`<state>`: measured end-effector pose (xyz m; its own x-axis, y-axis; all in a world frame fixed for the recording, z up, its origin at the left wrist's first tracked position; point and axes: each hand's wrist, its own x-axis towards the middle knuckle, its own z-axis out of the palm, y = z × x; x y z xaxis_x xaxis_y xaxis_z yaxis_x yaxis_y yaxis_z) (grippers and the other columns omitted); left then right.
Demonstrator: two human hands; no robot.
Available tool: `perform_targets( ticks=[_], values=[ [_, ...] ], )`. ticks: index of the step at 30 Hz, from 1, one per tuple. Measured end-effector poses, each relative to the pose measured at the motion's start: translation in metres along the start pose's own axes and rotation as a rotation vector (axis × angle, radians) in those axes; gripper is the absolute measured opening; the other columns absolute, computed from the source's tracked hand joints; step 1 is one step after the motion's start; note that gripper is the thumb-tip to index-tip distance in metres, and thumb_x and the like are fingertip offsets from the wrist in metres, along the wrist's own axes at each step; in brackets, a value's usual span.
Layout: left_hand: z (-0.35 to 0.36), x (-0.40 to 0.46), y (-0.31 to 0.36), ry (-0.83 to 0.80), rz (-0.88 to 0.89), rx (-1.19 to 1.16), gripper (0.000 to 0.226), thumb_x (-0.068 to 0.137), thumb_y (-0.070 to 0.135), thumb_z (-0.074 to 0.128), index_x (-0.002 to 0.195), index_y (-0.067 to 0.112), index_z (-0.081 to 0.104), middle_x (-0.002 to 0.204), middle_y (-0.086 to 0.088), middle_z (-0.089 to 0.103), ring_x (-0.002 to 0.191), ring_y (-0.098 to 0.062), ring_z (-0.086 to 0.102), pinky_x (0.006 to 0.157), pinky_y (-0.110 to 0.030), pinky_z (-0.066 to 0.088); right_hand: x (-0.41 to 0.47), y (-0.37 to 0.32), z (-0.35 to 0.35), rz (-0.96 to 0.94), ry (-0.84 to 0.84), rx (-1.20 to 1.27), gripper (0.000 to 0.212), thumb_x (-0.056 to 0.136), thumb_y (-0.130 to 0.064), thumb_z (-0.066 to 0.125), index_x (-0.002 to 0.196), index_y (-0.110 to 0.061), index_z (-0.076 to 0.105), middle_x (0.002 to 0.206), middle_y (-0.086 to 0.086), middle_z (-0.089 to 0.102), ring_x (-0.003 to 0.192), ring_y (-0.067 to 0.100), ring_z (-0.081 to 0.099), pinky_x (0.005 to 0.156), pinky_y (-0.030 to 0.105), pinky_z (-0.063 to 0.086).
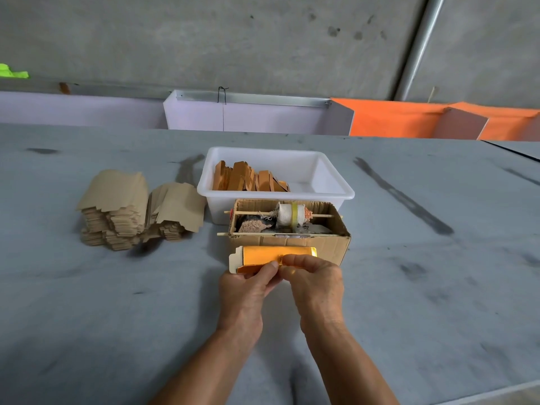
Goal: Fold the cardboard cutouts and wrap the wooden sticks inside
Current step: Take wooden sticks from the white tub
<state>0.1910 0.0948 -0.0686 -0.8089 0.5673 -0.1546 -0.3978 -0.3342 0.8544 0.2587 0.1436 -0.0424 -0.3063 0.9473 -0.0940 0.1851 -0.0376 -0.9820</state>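
Head view of a grey desk (87, 302), read from left to right. At far left, against the back wall, a scrap of bright green material (11, 72). On the desk at left, two stacks of flat brown cardboard cutouts (117, 206), side by side and touching, their top sheets bowed upward. To their right, a white plastic tub (321, 194) holding folded orange-brown wrapped pieces (248, 178) that lean against its left half. Directly in front of the tub and touching it, an open corrugated cardboard box (336, 244); two thin wooden sticks (248, 213) lie across its opening and project past its left wall, the farther one carrying a white cloth roll (287, 214) with a yellow band; grey and reddish material lies beneath, too unclear to identify. Just in front of the box, held above the desk, a partly folded cutout (277, 252) with a shiny gold-orange face and a pale tab at its left end. The left hand (248, 290) grips the cutout's near edge from below, thumb on top and fingers curled under. The right hand (315, 282) pinches the same edge just beside it, its fingers bent over the fold; the two thumbs nearly touch. Whether a stick lies inside the fold cannot be told. Behind the desk, lilac panels (257, 118) at centre and orange panels (394, 118) at right.
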Motion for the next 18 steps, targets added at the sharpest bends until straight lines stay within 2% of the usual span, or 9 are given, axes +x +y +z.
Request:
perform_targets(
  ticks=[5,10,13,18],
  values=[
    [-0.0013,0.0003,-0.0010,-0.004,-0.020,-0.006,0.013,0.079,-0.010,0.065,0.081,0.003,0.069,0.074,-0.010,0.073,0.073,-0.021,0.072,0.065,-0.028,0.059,0.0011,0.0018,0.0014,0.005,0.000,-0.036,0.015,0.075,-0.009,0.072,0.078,-0.024,0.074,0.073,-0.016,0.065,0.072,-0.001,0.058,0.062,0.018,0.047],
    [0.0003,0.0014,0.0021,-0.018,-0.061,-0.002,0.007,0.080,-0.004,0.067,0.085,0.000,0.069,0.080,-0.012,0.074,0.076,-0.022,0.072,0.062,-0.026,0.057,-0.0006,-0.0011,0.0027,0.005,-0.001,-0.079,0.013,0.077,-0.013,0.072,0.075,-0.026,0.073,0.070,-0.012,0.066,0.068,0.009,0.061,0.062,0.028,0.053],
    [0.0024,0.0007,0.0047,0.022,-0.057,0.012,0.005,0.078,-0.005,0.068,0.078,0.000,0.069,0.074,-0.013,0.072,0.070,-0.022,0.072,0.058,-0.025,0.056,-0.0027,-0.0038,0.0018,-0.014,-0.001,-0.091,0.016,0.076,-0.013,0.072,0.070,-0.028,0.072,0.066,-0.015,0.063,0.069,0.008,0.062,0.067,0.032,0.056],
    [0.0047,-0.0030,0.0054,0.077,-0.020,0.050,0.009,0.078,-0.008,0.067,0.073,0.000,0.068,0.066,-0.010,0.071,0.062,-0.020,0.070,0.054,-0.023,0.055,-0.0083,-0.0071,0.0015,0.002,-0.006,-0.095,0.014,0.075,-0.013,0.071,0.074,-0.027,0.073,0.067,-0.015,0.064,0.070,0.007,0.063,0.067,0.033,0.057]
  ],
)
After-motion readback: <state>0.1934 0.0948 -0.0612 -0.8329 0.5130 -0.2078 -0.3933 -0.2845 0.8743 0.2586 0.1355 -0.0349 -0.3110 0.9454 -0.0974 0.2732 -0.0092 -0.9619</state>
